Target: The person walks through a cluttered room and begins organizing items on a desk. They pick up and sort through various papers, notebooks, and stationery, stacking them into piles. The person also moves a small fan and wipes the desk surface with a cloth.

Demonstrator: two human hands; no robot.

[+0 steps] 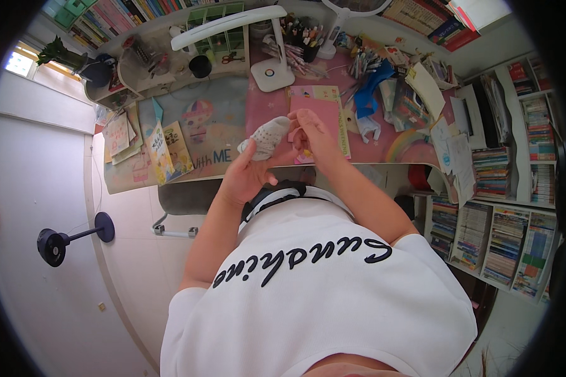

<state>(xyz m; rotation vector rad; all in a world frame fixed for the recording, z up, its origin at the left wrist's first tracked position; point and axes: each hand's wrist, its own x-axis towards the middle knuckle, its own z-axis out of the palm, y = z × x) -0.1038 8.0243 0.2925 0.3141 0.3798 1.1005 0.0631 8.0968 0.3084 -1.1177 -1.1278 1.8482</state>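
Note:
A small white sock (270,135) with a dotted pattern is held above the front part of the desk. My left hand (246,178) grips it from below, the thumb laid over its lower left end. At the sock's rounded right end are the bent fingers of my right hand (313,136). Whether those fingertips pinch the fabric cannot be made out. Behind my right hand, a pink sheet or folder (324,115) lies on a printed book or pad (345,136) that bears writing.
A white desk lamp (272,75) stands behind the sock. To the left are a standing card (160,153) and stacked papers (122,136). On the right lie a blue ribbon-like strip (369,96), a white crumpled piece (369,128) and piled stationery. Bookshelves (493,240) flank the desk; a chair (186,198) is underneath.

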